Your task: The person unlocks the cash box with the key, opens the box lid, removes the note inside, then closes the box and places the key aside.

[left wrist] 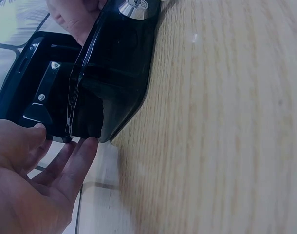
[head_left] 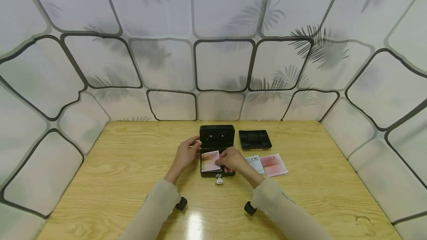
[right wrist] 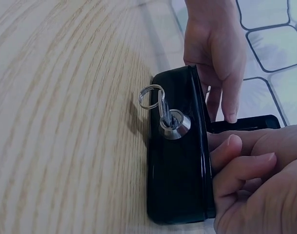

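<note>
A black cash box (head_left: 208, 174) stands on the table with its lid (head_left: 217, 132) raised. Keys on a ring (right wrist: 151, 96) hang from the round silver lock (right wrist: 176, 127) on its front. Inside the box lies a pinkish banknote marked 20 (head_left: 210, 161). My right hand (head_left: 235, 159) reaches over the front right of the box and pinches the right edge of that banknote; its fingertips are partly hidden by the box wall in the right wrist view. At the left side, my left hand (left wrist: 36, 180) touches the box near the hinge with fingers loosely extended, thumb by the lid.
To the right of the box lie a greenish banknote marked 50 (head_left: 256, 163) and a red banknote marked 100 (head_left: 274, 165). Behind them is a black compartment tray (head_left: 255, 140). A patterned curtain (head_left: 220, 66) borders the wooden table (head_left: 133, 166) at the back and sides.
</note>
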The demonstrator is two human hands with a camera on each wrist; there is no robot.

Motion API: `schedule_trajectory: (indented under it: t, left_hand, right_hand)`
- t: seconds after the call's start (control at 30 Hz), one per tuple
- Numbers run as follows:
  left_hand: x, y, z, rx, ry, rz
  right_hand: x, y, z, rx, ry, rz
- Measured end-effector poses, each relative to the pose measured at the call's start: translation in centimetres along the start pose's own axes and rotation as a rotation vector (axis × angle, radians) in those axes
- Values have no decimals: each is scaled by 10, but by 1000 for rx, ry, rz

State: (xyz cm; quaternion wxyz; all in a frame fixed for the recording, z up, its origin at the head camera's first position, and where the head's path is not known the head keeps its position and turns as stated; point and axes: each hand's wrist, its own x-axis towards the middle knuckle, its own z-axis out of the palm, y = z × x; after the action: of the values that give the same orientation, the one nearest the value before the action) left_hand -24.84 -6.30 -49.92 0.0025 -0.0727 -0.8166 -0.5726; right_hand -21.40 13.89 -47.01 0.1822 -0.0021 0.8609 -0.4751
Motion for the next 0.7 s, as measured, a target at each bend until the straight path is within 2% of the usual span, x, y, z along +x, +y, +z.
schedule_trajectory:
  t: [0.13, 0.5, 0.7]
  left_hand:
    - [0, 0, 0, -3, -3, -1]
    - [-1, 0, 0, -27, -4, -12]
    - [0, 0, 0, -13, -3, -1]
  right_hand:
    - [0, 0, 0, 16, -11, 7]
    - [0, 0, 4, 0, 57, -5]
    - [-5, 1, -1, 75, 45, -10]
